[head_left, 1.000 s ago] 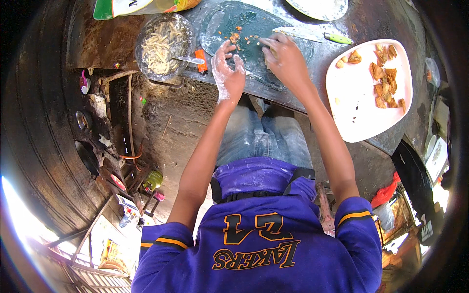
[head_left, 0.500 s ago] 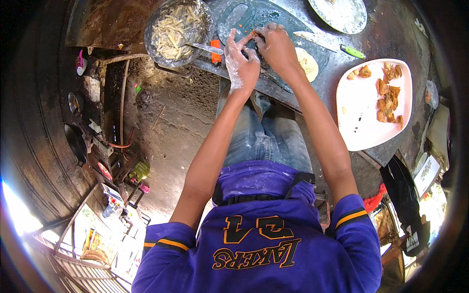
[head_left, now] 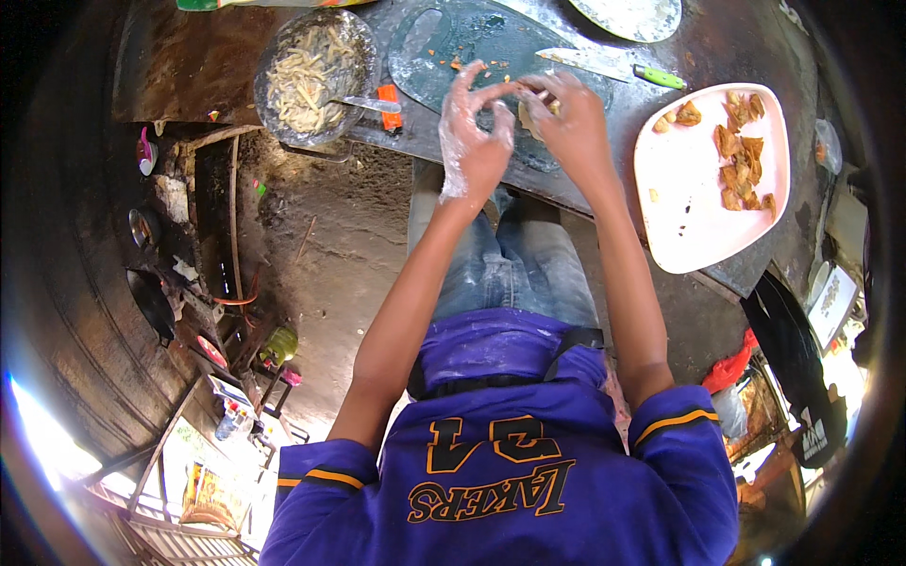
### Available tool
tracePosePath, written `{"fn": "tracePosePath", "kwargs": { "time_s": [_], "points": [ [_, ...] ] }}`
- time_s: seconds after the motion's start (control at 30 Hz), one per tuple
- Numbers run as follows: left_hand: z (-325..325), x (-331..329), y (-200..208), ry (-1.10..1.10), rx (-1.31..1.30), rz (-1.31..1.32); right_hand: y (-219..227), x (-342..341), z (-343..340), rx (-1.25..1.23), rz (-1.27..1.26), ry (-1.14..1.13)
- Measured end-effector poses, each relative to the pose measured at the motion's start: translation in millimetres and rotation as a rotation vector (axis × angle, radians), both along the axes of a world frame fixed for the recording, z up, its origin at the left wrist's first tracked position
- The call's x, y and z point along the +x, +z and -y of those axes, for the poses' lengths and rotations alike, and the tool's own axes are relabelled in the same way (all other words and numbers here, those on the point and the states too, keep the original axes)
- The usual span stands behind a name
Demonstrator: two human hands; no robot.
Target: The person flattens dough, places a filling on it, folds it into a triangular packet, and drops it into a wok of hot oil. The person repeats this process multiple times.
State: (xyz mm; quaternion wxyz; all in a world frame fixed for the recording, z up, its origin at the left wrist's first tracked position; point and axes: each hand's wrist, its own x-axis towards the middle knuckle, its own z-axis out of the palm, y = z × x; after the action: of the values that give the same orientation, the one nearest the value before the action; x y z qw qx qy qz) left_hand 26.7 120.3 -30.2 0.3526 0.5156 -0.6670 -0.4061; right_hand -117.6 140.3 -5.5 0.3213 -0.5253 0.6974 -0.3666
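Observation:
My left hand [head_left: 475,141], whitened with flour, hovers over the near edge of a dark green cutting board [head_left: 412,58]. Its fingers are spread, and one fingertip reaches toward the fingers of my right hand [head_left: 576,123]. That hand is closed on a pale piece of dough [head_left: 528,123], mostly hidden by its fingers. Small orange crumbs lie scattered over the board. Beyond my right hand, a knife [head_left: 587,63] with a green handle lies across the board's right side.
A dark bowl of pale strips [head_left: 264,111] with a spoon [head_left: 371,103] stands left, beside an orange packet [head_left: 389,107]. On the right sits a pink-white tray [head_left: 684,226] holding brown fried pieces [head_left: 746,162]. A round plate [head_left: 632,14] rests at the far edge.
The pale dough round has left the board and is now in my right hand, which has shifted right. My left hand stays near, fingers spread. The whole view has shifted slightly.

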Motion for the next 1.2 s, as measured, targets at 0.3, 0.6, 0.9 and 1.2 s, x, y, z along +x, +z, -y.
{"fn": "tracePosePath", "kwargs": {
  "time_s": [0.3, 0.6, 0.9, 1.2],
  "points": [
    [-11.0, -25.9, -8.5, -0.198, 0.014, 0.152, -12.5, -30.9, -45.5, 0.068, -0.140, -0.060],
    [-1.6, -23.2, -15.9, -0.276, -0.160, 0.308, -23.2, -29.7, -44.0, 0.035, -0.161, -0.060],
    [0.2, -16.3, -22.9, -0.276, -0.211, 0.331, -20.7, -37.3, -52.1, 0.107, -0.064, -0.113],
    [-1.2, -14.7, -21.0, -0.241, -0.185, 0.295, -17.9, -35.1, -48.9, 0.027, -0.090, -0.106]
  ]
}}
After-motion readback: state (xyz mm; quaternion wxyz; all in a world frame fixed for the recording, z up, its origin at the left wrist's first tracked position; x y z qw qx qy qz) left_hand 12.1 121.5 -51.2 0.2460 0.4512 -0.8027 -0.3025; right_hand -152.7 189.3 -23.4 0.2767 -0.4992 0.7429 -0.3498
